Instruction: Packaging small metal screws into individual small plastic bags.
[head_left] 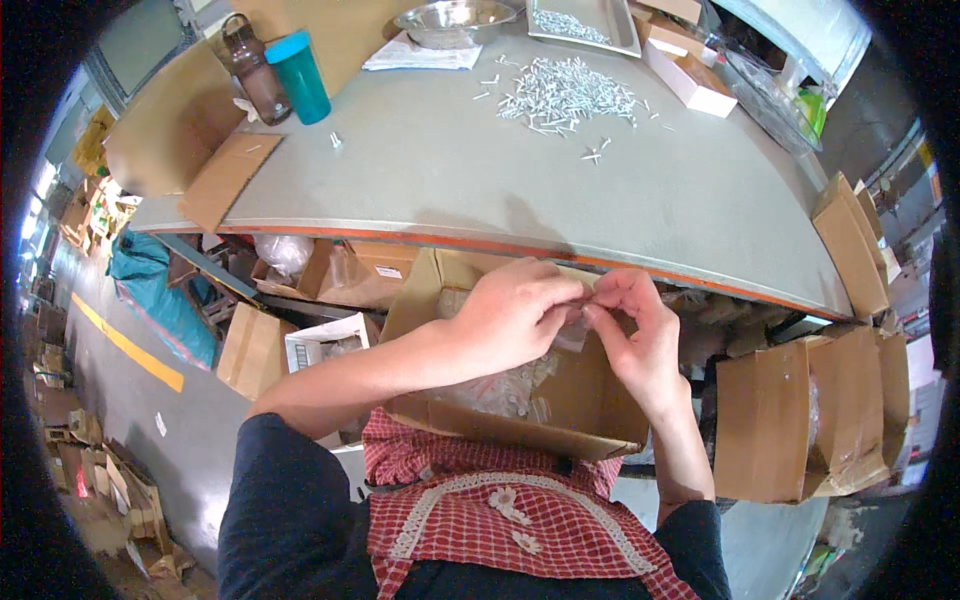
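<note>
Both hands meet above an open cardboard box [610, 420] at the table's front edge. My left hand [515, 312] and my right hand [645, 335] are closed, fingertips pinching the top of a small clear plastic bag [572, 337] between them. The bag hangs below the fingers; what it holds, if anything, is too small to make out. Inside the box lie several clear plastic bags [500, 392], partly hidden by my left forearm. On the table beyond is a heap of small silvery screws [570, 95], with a few strewn around it.
A metal bowl [455, 22], a tray of screws [590, 28] and a white box [690, 80] stand at the back. A teal tumbler [300, 80] and a dark bottle [253, 70] are at the far left. Open cartons [765, 425] stand on the right.
</note>
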